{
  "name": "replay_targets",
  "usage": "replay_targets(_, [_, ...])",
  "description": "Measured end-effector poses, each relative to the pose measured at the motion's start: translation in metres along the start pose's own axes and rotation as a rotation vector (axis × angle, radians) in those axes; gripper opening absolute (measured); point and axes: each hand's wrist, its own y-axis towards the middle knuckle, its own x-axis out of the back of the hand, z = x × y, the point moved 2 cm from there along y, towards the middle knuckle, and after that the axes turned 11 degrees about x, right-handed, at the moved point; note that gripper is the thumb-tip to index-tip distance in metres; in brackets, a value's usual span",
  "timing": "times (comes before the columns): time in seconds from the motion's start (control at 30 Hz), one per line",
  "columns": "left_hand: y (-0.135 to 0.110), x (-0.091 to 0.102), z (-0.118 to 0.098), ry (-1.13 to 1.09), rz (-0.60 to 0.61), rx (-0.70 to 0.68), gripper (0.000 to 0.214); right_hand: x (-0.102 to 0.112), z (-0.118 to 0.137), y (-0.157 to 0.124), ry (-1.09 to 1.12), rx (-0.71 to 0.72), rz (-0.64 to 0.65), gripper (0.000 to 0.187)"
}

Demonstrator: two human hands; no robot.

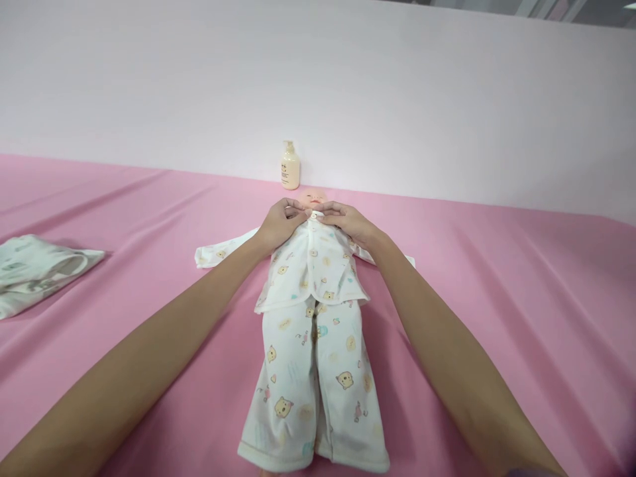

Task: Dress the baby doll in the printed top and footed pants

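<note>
A baby doll [313, 195] lies on its back, dressed in a white bear-print shirt [311, 268] and matching trousers [313, 384]. At the neck, my left hand [285, 222] pinches one side of the shirt's collar. Opposite it, my right hand [346, 220] has its fingers closed on the other side of the collar. Between my fingertips shows the top button [314, 215]. The front edges of the shirt meet down the middle, and its sleeves spread out to both sides. My hands hide part of the doll's chin and neck.
A cream pump bottle [290, 167] stands behind the doll's head, close to the white wall [397, 99]. Folded white printed clothing [44, 268] lies at the far left. Wrinkled pink cloth [497, 298] covers the surface.
</note>
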Motion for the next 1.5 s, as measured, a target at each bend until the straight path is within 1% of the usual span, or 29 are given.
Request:
replay_targets(0.1, [0.0,0.001,0.0,0.004,0.015,0.013,0.042,-0.002,0.002,-0.001,-0.028,-0.011,-0.024,0.033])
replay_targets(0.2, [0.0,0.002,-0.001,0.033,0.003,0.008,0.039,-0.006,0.005,-0.001,-0.041,-0.018,-0.039,0.029])
replay_targets(0.33, [0.003,0.001,0.001,0.062,0.009,0.016,0.035,-0.008,0.002,0.001,-0.086,-0.005,-0.062,0.029])
replay_targets(0.43, [0.005,0.001,0.001,0.068,0.024,0.027,0.035,-0.007,-0.003,0.003,-0.087,0.006,-0.05,0.032])
replay_targets(0.63, [0.0,0.002,-0.006,0.254,-0.005,-0.012,0.034,-0.004,-0.009,0.005,-0.098,0.075,-0.023,0.028])
replay_targets(0.77, [-0.005,0.002,-0.013,0.348,-0.011,-0.032,0.031,-0.007,-0.008,0.005,-0.116,0.085,-0.082,0.03])
replay_targets(0.87, [-0.006,0.0,-0.015,0.4,-0.008,-0.03,0.027,-0.011,-0.008,0.005,-0.104,0.066,-0.137,0.026])
replay_targets(0.97, [-0.007,0.0,-0.017,0.44,-0.008,-0.01,0.028,-0.013,-0.007,0.006,-0.086,0.047,-0.184,0.024])
replay_targets(1.1, [-0.006,-0.001,-0.016,0.441,-0.016,0.0,0.028,-0.013,-0.008,0.007,-0.078,0.03,-0.217,0.027])
replay_targets(1.2, [-0.005,-0.001,-0.015,0.423,0.003,-0.018,0.026,-0.01,-0.007,0.007,-0.068,0.01,-0.228,0.029])
replay_targets(1.33, [-0.004,-0.001,-0.014,0.37,0.038,-0.03,0.025,-0.005,-0.007,0.007,-0.007,-0.027,-0.2,0.032])
replay_targets(1.5, [-0.006,-0.001,-0.014,0.335,0.035,-0.027,0.025,0.0,-0.006,0.004,0.07,-0.062,-0.177,0.039])
